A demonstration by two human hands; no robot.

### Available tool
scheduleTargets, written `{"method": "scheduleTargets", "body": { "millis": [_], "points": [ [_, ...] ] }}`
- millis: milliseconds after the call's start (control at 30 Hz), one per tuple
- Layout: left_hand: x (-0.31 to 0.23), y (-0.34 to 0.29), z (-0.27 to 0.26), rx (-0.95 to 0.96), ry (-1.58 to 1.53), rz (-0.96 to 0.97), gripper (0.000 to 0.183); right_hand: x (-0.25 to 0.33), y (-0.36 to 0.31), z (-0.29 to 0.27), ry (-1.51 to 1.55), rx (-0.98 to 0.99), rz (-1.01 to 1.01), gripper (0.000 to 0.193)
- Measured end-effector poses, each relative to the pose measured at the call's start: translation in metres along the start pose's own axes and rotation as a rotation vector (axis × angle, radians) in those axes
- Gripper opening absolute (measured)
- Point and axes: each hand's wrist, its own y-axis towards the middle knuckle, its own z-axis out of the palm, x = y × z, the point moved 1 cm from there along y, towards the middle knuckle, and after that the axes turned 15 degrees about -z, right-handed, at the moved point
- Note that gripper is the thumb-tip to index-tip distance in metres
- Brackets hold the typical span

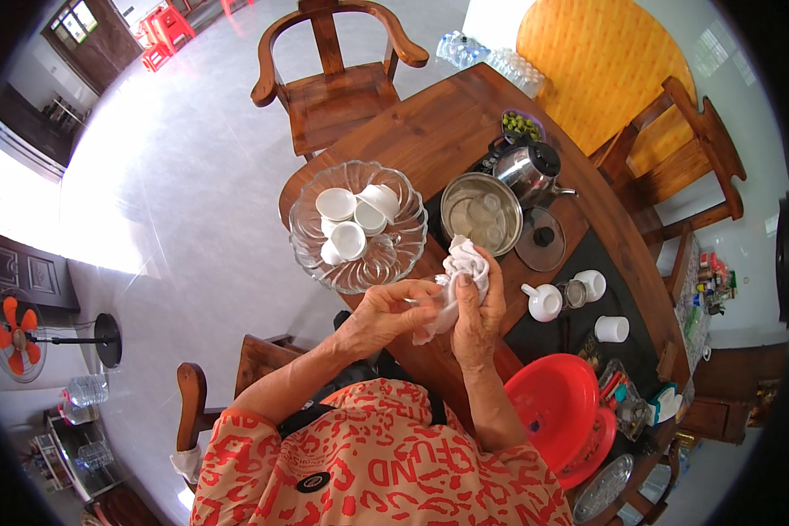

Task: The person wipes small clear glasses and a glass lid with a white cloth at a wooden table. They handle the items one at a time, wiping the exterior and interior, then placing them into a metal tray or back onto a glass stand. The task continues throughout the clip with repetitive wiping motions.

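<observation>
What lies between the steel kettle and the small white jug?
In the head view, a round glass lid with a black knob lies between the kettle and the jug.

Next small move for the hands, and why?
Probably a slight turn of the white cloth by the right hand, with the left hand guiding: the right grips its bunched part, and the left's fingers are close against its side. Whether the cloth wraps anything is hard to tell.

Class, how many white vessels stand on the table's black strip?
3: one spouted or handled vessel below the glass lid; one rounded cup to its right; one straight-sided cup below that. The red basin may hide others.
</observation>
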Motion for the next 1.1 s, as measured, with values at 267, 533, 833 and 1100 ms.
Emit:
{"method": "scheduleTargets", "body": {
  "millis": [267,533,833,1100],
  "points": [
    [0.009,0.005,-0.012,-0.111,-0.015,0.183,0.015,-0.001,-0.011,0.016,-0.543,0.180,-0.667,0.031],
    [-0.006,-0.007,0.001,-0.074,0.127,0.194,0.012,-0.003,0.018,0.000,0.158,0.015,0.009,0.022],
    [0.004,-0.008,-0.004,-0.146,0.157,0.159,0.015,0.015,-0.004,0.018,-0.557,0.249,-0.700,0.034],
    [-0.008,-0.018,0.000,-0.153,0.456,0.197,0.012,-0.006,0.002,-0.005,0.290,0.095,0.196,0.025]
  ]
}}
